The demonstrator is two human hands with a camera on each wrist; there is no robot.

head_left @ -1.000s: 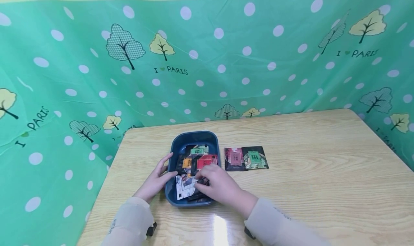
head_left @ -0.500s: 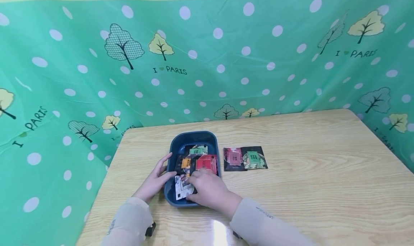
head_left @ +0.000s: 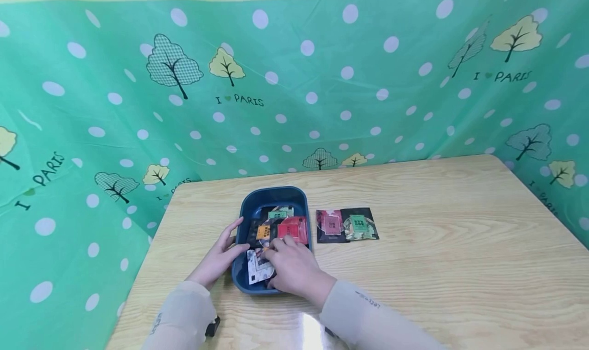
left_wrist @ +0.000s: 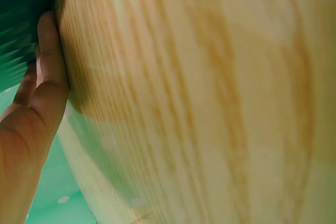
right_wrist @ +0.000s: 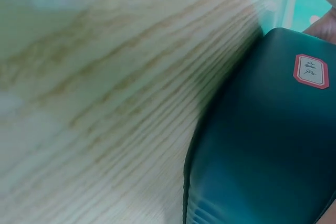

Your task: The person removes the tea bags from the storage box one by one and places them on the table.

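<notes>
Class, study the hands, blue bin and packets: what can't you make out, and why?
Head view: whatever lies under the right hand, covered by that hand.
Head view: small print on the pink packet, too small to read.
Left wrist view: part of the left hand, cut off by the left edge.
Right wrist view: part of the blue bin, cut off by the right edge.

Left sleeve (head_left: 184, 309): long, pale beige-grey cloth, slightly baggy
Right sleeve (head_left: 363, 309): matching pale cloth
Lettering (head_left: 367, 299): small, dark, along both sleeves; illegible
Black blocky piece (head_left: 212, 327): beside left sleeve; similar dark bit (head_left: 329, 332), mostly hidden, at right
Left hand (head_left: 221, 255), right hand (head_left: 294, 265): bare
</notes>
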